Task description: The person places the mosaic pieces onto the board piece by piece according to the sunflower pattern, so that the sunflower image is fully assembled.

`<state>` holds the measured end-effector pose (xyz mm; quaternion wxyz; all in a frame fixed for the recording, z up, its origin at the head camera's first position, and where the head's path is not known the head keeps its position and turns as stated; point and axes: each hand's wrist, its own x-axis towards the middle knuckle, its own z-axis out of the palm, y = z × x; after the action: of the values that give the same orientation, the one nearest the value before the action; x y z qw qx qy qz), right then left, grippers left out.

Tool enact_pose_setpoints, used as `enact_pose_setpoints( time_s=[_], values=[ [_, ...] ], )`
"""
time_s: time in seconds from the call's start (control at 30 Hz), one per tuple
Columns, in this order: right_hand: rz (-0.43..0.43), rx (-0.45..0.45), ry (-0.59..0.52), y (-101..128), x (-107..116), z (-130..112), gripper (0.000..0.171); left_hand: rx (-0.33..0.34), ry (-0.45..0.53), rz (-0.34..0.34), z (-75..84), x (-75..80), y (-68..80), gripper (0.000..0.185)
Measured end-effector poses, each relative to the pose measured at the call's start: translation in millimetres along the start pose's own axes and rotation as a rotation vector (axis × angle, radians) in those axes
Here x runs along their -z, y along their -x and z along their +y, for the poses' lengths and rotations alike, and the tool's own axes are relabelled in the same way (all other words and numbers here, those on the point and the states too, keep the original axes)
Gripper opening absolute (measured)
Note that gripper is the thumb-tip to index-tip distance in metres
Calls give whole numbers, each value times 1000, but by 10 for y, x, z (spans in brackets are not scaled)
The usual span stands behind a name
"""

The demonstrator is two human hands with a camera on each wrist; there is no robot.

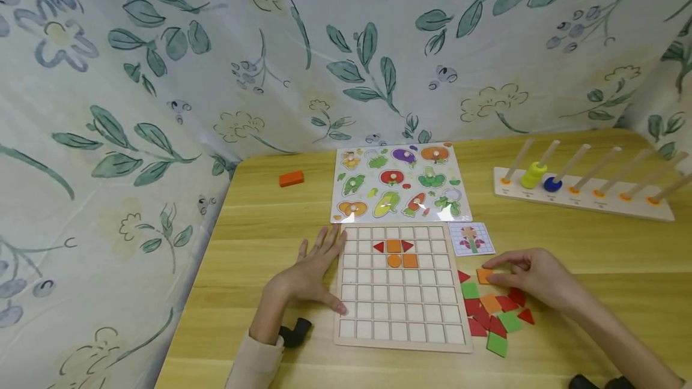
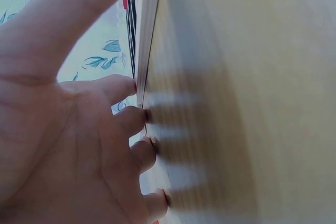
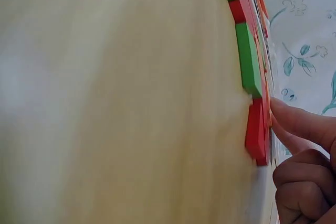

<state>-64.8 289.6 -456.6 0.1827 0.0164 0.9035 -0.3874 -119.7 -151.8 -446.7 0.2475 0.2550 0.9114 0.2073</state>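
A wooden grid board (image 1: 381,310) lies before me with two red triangles, two orange squares (image 1: 393,246) and an orange circle (image 1: 394,261) in its upper cells. My left hand (image 1: 310,275) rests at the board's left edge, fingers spread, thumb on the lower left of the frame. On the other side, my right hand (image 1: 532,275) pinches an orange square tile (image 1: 483,276) between thumb and index finger, its other fingers curled in. Just below it is a loose pile of green and red tiles (image 1: 481,317). A pattern card (image 1: 471,239) with a flower design lies by the board's upper right corner.
Behind the board lies a vegetable puzzle (image 1: 400,182). A peg stand (image 1: 584,194) with yellow and blue rings stands at the back right. An orange block (image 1: 291,179) sits at the back left. A floral cloth (image 1: 324,47) hangs behind the table.
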Motion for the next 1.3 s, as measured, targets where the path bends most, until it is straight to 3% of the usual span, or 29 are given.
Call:
enact_pose_setpoints(
  time_s=[0.23, 0.5, 0.93, 1.13, 1.3],
  values=[
    [-17, 22, -13, -11, 21, -6, 45, -5, 7, 6, -14, -8, 11, 146],
    [-19, -22, -8, -38, -9, -32, 51, -1, 0, 11, -37, -12, 22, 146],
    [-32, 17, 11, -45, -43, -161, 42, -7, 4, 14, -8, -20, -5, 147],
    [-35, 89, -28, -53, -90, -462, 41, -8, 6, 11, 11, -16, -1, 148],
    [-65, 102, -108, -245, -335, -843, 31, -5, -10, 15, 3, -21, 1, 148]
  ],
)
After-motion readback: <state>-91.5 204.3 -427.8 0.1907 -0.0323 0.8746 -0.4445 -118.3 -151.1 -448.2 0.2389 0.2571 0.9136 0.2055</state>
